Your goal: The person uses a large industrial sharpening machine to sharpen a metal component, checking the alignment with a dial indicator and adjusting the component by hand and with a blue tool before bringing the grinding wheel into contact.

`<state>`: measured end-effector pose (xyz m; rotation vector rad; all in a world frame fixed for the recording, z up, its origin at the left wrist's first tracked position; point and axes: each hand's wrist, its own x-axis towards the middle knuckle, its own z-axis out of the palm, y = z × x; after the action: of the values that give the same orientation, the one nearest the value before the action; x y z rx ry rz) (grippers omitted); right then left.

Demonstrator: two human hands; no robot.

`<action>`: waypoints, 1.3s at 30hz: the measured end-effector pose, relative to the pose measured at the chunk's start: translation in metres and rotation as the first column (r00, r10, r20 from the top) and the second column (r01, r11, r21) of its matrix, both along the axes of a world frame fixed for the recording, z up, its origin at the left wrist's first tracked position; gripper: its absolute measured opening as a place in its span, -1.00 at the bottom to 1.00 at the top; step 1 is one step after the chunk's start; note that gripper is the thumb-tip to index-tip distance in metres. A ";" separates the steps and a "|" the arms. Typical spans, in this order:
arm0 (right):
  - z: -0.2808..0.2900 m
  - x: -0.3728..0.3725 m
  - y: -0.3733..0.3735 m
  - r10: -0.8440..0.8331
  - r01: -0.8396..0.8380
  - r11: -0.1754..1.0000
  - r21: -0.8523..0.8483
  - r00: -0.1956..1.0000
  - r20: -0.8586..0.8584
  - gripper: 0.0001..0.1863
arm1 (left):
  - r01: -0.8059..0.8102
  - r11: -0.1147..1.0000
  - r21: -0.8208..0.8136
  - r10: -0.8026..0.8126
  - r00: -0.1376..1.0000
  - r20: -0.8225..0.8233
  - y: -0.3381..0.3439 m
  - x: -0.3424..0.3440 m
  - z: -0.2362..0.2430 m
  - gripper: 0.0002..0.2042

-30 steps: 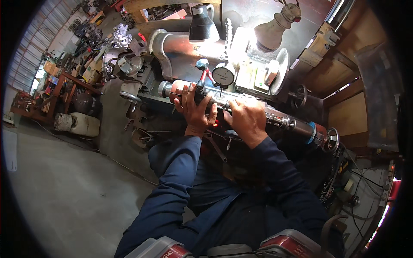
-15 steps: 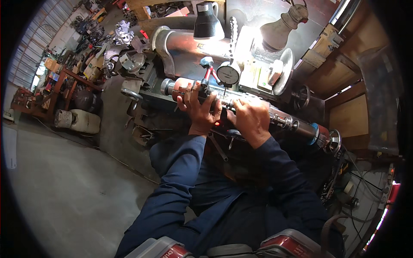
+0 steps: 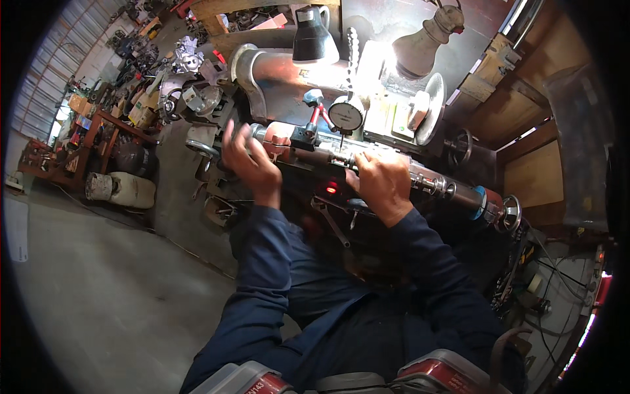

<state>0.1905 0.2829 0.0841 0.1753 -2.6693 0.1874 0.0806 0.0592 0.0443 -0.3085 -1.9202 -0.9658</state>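
Observation:
A long metal shaft (image 3: 315, 157) lies across a lathe-like machine in front of me. Curled around it right of centre, my right hand (image 3: 384, 182) grips it; the fingertips are partly hidden. My left hand (image 3: 254, 164) is off the shaft, fingers apart and a little blurred, near the reddish left end block (image 3: 279, 136). Behind the shaft stands a round dial indicator (image 3: 346, 115) on a red arm (image 3: 314, 118), its stem reaching down to the shaft just left of my right hand. A black block (image 3: 303, 136) sits at the foot of the arm.
Two work lamps, one black (image 3: 314, 36) and one grey (image 3: 426, 44), hang over the machine. Handwheels (image 3: 510, 215) stick out at its ends. A wrench (image 3: 333, 223) lies below the shaft. Metal parts (image 3: 187, 56) crowd the far left, beside a white container (image 3: 134, 189).
My left hand has let go of the shaft and moved left, uncovering the black block and shaft there. My right hand stays in place on the shaft.

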 end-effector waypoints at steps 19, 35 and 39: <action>0.048 0.159 0.161 -0.563 0.439 0.747 -0.499 0.818 -0.123 -0.58 | 0.345 -0.295 0.891 -0.863 0.305 -0.403 -0.029 -0.079 -0.059 -0.72; -0.104 0.284 0.394 -0.527 0.682 0.571 -0.457 0.732 0.432 -0.72 | -0.275 -0.096 0.957 -0.913 0.407 0.025 -0.036 -0.074 -0.016 -0.72; -0.100 0.287 0.383 -0.485 0.644 0.600 -0.475 0.765 0.424 -0.69 | -0.207 -0.025 0.978 -0.835 0.543 0.094 -0.052 -0.087 -0.022 -0.75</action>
<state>0.4770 0.6657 -0.0159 -0.9722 -2.5875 0.8748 -0.0059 0.0075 0.0224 0.5838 -1.1130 -3.0151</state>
